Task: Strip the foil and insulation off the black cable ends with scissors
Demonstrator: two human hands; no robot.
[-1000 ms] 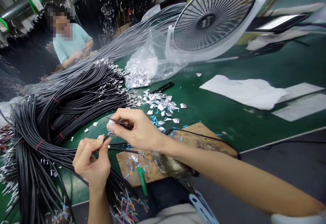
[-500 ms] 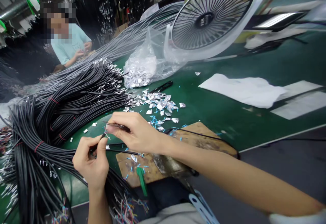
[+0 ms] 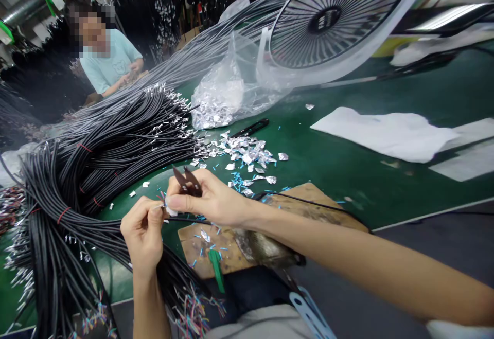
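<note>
My left hand [image 3: 143, 231] is closed, thumb and forefinger pinching the end of a black cable. Thin coloured wires [image 3: 162, 197] stick out at its fingertips. Right against them is my right hand [image 3: 210, 197], wrapped round dark thread snips [image 3: 188, 181] whose two blades point up and to the left, apart from each other. Its thumb and fingertip also pinch at the wire end, beside a small whitish scrap [image 3: 170, 210]. The cable's body is mostly hidden in my left hand. Below both hands hangs a bundle of black cables [image 3: 175, 269] with stripped coloured ends.
Tied black cables [image 3: 127, 138] cover the left of the green table [image 3: 293, 138]. Foil scraps [image 3: 247, 153], a black cutter knife [image 3: 250, 128], a plastic bag [image 3: 219, 97] and a fan [image 3: 339, 20] lie beyond. A wooden board [image 3: 309, 202] carries a green-handled tool [image 3: 216, 269]. A co-worker [image 3: 110, 64] sits across.
The snips have turned from lying flat to pointing upward with blades apart. My right fingertips have come down onto the wire end, and a whitish scrap now shows there. The view shifted slightly.
</note>
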